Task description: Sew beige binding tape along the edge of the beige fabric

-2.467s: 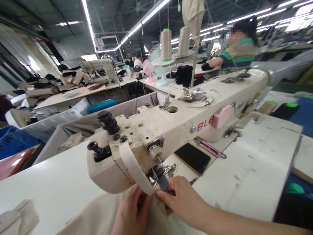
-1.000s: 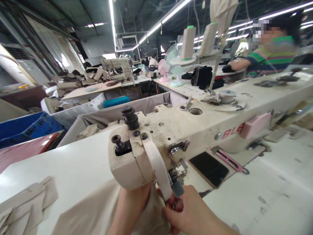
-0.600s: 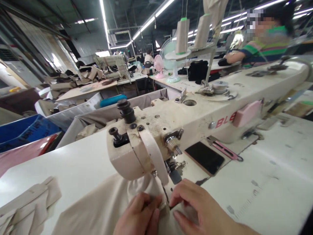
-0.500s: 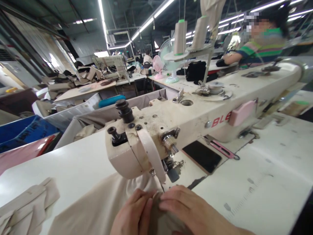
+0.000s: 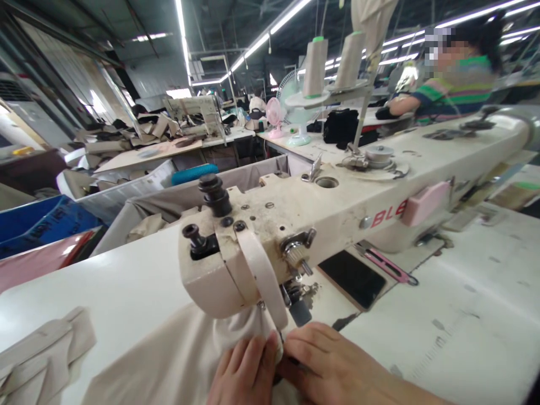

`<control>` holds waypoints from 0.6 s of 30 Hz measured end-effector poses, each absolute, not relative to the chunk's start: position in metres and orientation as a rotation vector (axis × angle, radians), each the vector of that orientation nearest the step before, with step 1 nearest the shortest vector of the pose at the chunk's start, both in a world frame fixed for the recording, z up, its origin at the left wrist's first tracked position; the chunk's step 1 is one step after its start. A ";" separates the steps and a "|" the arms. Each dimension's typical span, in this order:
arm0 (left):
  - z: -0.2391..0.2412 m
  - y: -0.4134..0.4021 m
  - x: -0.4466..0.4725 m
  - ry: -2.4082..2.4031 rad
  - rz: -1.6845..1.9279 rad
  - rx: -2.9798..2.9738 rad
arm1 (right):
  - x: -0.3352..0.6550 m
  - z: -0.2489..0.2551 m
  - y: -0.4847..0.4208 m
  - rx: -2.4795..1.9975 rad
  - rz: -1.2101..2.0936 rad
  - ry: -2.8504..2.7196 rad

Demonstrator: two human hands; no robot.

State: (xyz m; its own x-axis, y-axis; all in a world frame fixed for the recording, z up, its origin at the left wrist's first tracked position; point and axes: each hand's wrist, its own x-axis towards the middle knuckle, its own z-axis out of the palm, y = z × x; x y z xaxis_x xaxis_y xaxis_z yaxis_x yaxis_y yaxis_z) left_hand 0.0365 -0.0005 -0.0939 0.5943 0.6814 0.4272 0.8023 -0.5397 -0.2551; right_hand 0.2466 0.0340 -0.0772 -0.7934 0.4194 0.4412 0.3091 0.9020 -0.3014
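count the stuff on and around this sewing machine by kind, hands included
hands: 2, left hand, right hand
thread cones: 2, thread cone, second thread cone
sewing machine: 1
beige fabric under the needle: 1
black phone: 1
pink cutter: 1
folded beige pieces: 1 stack
total: 9

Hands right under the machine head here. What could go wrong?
1. Both the left hand and right hand pinch the beige fabric right by the needle area; fingers could get caught.
2. The fabric is bunched under the sewing machine head; it may feed crooked.
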 end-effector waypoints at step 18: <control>-0.100 0.030 0.009 -1.704 -0.844 -2.698 | 0.239 -0.046 0.058 -0.798 0.461 -2.632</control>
